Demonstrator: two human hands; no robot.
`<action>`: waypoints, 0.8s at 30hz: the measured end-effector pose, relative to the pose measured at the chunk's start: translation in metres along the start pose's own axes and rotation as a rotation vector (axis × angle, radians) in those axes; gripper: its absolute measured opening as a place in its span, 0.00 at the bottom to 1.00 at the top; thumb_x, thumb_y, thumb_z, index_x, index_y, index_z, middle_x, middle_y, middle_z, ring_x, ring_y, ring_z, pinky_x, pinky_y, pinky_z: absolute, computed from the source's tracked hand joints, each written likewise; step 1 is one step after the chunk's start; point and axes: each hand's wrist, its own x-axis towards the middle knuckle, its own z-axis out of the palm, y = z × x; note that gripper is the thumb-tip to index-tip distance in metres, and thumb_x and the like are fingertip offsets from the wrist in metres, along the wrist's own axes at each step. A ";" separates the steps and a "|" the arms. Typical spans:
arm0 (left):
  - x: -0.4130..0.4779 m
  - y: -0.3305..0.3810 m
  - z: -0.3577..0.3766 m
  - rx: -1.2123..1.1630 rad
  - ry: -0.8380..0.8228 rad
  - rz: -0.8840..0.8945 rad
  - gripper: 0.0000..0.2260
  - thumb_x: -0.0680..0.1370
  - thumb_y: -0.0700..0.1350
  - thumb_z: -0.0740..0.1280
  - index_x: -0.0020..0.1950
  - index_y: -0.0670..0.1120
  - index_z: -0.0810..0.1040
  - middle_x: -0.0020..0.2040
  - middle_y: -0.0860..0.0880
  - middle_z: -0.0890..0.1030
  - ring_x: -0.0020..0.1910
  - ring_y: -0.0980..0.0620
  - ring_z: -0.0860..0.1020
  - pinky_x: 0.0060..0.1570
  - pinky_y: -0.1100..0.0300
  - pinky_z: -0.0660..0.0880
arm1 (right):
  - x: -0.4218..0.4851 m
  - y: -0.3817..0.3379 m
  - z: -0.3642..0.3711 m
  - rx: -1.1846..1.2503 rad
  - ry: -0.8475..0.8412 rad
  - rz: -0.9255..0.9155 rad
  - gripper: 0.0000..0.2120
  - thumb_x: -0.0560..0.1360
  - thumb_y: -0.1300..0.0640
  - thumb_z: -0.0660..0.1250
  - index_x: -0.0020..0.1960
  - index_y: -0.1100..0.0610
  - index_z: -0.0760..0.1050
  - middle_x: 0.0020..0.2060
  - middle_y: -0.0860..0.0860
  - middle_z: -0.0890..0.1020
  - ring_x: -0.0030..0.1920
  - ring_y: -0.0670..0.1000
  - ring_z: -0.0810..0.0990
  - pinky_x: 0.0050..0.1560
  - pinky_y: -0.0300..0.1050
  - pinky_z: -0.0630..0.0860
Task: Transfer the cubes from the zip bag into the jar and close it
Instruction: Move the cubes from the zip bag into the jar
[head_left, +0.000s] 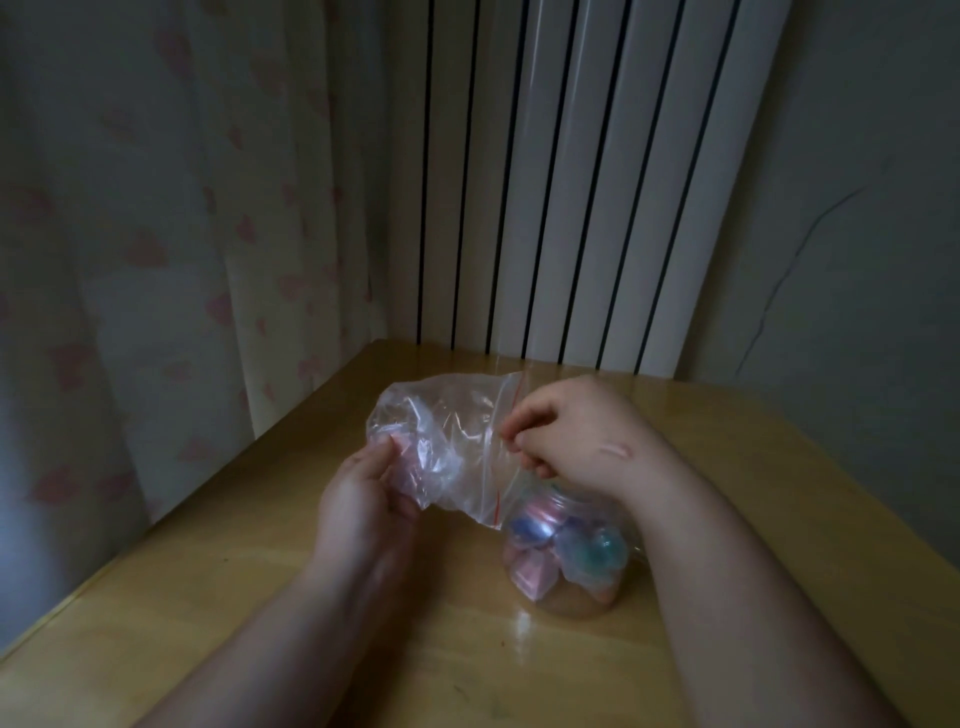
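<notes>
A clear zip bag (447, 431) with a red zip line is held above the wooden table (260, 597), its mouth tilted down toward a clear jar (566, 556). My left hand (363, 499) grips the bag's closed bottom end, where something pink shows through the plastic. My right hand (576, 431) pinches the bag's zip edge just above the jar's mouth. The jar stands upright on the table and holds several coloured pieces in pink, blue and green. No lid is in view.
The table stands in a corner, with a curtain (156, 234) along its left edge and a white ribbed radiator (571, 182) behind it. A grey wall (857, 234) rises at the right.
</notes>
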 end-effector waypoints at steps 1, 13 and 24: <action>-0.001 0.000 0.001 0.011 -0.007 0.012 0.16 0.79 0.37 0.65 0.66 0.34 0.74 0.58 0.34 0.82 0.50 0.45 0.85 0.59 0.51 0.78 | -0.001 -0.003 0.005 0.013 -0.037 -0.003 0.17 0.77 0.64 0.65 0.36 0.44 0.77 0.37 0.44 0.82 0.39 0.43 0.82 0.47 0.42 0.81; -0.012 0.001 0.005 0.272 -0.162 0.058 0.10 0.81 0.34 0.62 0.58 0.35 0.80 0.42 0.40 0.86 0.36 0.48 0.84 0.33 0.58 0.81 | 0.007 -0.014 0.046 0.050 0.073 -0.104 0.10 0.76 0.62 0.64 0.54 0.57 0.81 0.46 0.54 0.84 0.46 0.52 0.83 0.49 0.52 0.81; -0.015 -0.005 0.005 0.427 -0.106 0.061 0.06 0.77 0.32 0.65 0.48 0.38 0.80 0.36 0.41 0.83 0.32 0.47 0.81 0.37 0.51 0.80 | 0.007 -0.018 0.040 -0.100 0.018 -0.007 0.15 0.75 0.62 0.62 0.59 0.56 0.79 0.51 0.55 0.82 0.51 0.56 0.82 0.49 0.49 0.79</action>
